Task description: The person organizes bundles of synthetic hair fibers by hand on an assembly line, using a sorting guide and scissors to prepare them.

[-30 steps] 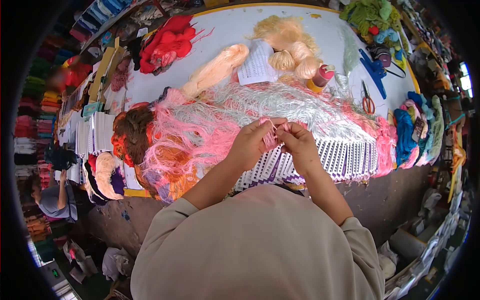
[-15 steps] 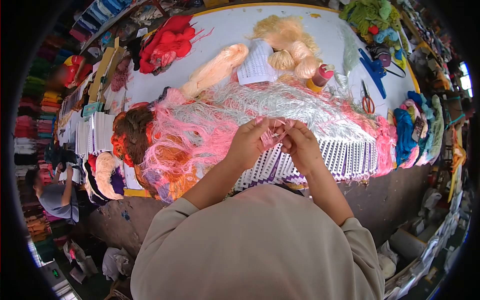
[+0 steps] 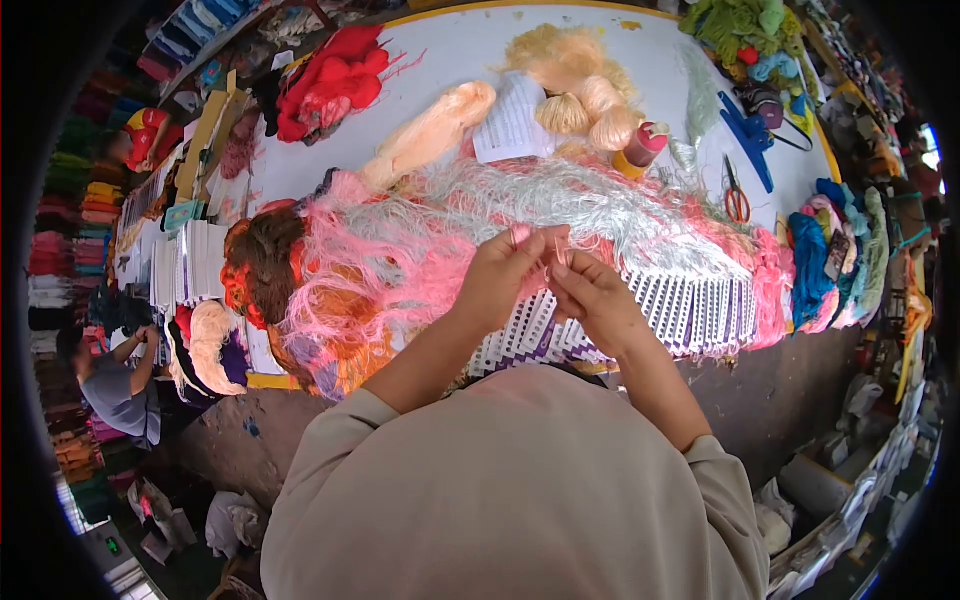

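Your left hand (image 3: 505, 280) and right hand (image 3: 598, 300) meet just above the near edge of the tabletop (image 3: 450, 60), fingertips touching. Both grips are closed on a small tuft of pink threads (image 3: 545, 250), pinched between thumb and fingers of each hand. The tuft sits directly over the large heap of pink and silver-white yarn (image 3: 480, 215) that spreads across the middle of the tabletop. Beneath your hands lies a row of white and purple cards (image 3: 690, 310), fanned along the front edge. To the left of the heap rests a brown skein (image 3: 268, 255). Further back you have a peach skein (image 3: 430, 135), a printed sheet of paper (image 3: 512, 125), cream-coloured balls of yarn (image 3: 590, 105) and a red bundle (image 3: 335, 85). Orange-handled scissors (image 3: 736, 195) lie to the right, near a blue tool (image 3: 748, 140). At the far left, below the tabletop, another person in a grey top (image 3: 115, 385) is seated.
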Demonstrator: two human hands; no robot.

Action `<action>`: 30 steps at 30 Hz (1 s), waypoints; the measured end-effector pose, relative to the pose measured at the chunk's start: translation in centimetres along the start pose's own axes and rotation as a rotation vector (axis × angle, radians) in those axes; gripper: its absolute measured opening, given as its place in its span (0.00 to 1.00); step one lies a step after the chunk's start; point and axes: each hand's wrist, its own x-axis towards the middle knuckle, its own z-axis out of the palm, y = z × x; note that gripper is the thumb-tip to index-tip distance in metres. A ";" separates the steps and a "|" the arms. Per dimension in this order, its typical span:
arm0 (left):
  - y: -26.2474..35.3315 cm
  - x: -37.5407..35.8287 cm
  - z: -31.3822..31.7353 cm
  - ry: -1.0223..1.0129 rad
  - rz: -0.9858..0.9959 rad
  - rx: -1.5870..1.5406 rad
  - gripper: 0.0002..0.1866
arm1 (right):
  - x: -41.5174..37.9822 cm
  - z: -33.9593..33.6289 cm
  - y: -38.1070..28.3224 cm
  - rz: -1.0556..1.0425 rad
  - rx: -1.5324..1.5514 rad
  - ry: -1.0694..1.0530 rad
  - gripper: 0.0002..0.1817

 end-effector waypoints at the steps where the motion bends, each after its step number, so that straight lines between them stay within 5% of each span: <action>1: 0.4 0.1 -0.7 0.022 -0.063 0.054 0.18 | -0.6 -0.5 -0.1 0.034 -0.014 -0.057 0.12; 4: 2.5 -0.2 -4.3 0.208 -0.173 0.025 0.11 | -2.3 -4.3 -0.4 -0.032 -0.182 0.320 0.13; 7: 2.1 -1.3 -15.1 0.276 -0.166 -0.453 0.07 | -3.2 -16.2 0.7 -0.499 -0.767 0.570 0.16; 8: 2.9 -2.0 -17.6 0.365 -0.161 -0.504 0.05 | -4.8 -18.9 -0.1 -0.406 -0.736 0.729 0.15; 10: 4.2 -3.8 -24.3 0.534 -0.184 -0.461 0.04 | -7.1 -24.0 -0.8 -0.461 -0.194 0.834 0.16; 12: 6.0 -6.1 -29.0 0.724 -0.109 -0.448 0.03 | -10.9 -34.2 -0.7 -0.506 0.174 0.602 0.14; 14: 8.2 -8.8 -36.4 0.846 -0.114 -0.252 0.04 | -14.7 -41.6 -1.6 -0.558 0.276 0.599 0.11; 16: 11.2 -12.0 -43.0 0.900 -0.046 -0.289 0.02 | -17.9 -46.0 -4.6 -0.477 0.200 0.984 0.10; 17: 13.4 -13.6 -46.4 0.993 0.014 -0.305 0.01 | -22.2 -56.8 -5.2 -0.534 0.190 0.700 0.03; 18: 14.6 -14.5 -48.1 1.085 0.073 -0.320 0.04 | -25.4 -59.5 -7.6 -0.495 0.131 0.716 0.04; 20: 16.6 -14.7 -46.4 1.214 0.178 -0.261 0.09 | -24.4 -54.4 -11.3 -0.489 -0.460 1.705 0.09; 22: 14.8 -13.4 -42.4 1.069 0.261 -0.069 0.10 | -22.4 -50.9 -11.8 -0.603 -0.884 1.785 0.13; 23: 12.9 -12.2 -39.8 0.932 0.311 0.127 0.08 | -24.3 -61.4 -11.1 -0.128 -1.342 1.471 0.15; 24: 11.0 -10.4 -36.9 0.881 0.165 0.133 0.06 | -19.4 -55.2 -8.3 -0.426 -1.201 1.438 0.17; 25: 9.3 -8.1 -32.5 0.828 0.017 0.138 0.06 | -17.2 -59.2 -5.7 -0.750 -1.949 0.958 0.16; 27: 5.0 -4.3 -25.4 0.710 -0.169 -0.251 0.09 | -10.1 -46.9 -3.0 -0.154 -1.397 1.029 0.11; 28: 4.0 -3.7 -24.1 0.666 -0.217 -0.279 0.09 | -8.1 -39.7 -3.1 -0.201 -1.470 0.916 0.10; 30: 4.6 -3.7 -22.2 0.635 -0.225 -0.238 0.10 | -7.8 -37.6 -3.1 -0.221 -1.519 0.852 0.10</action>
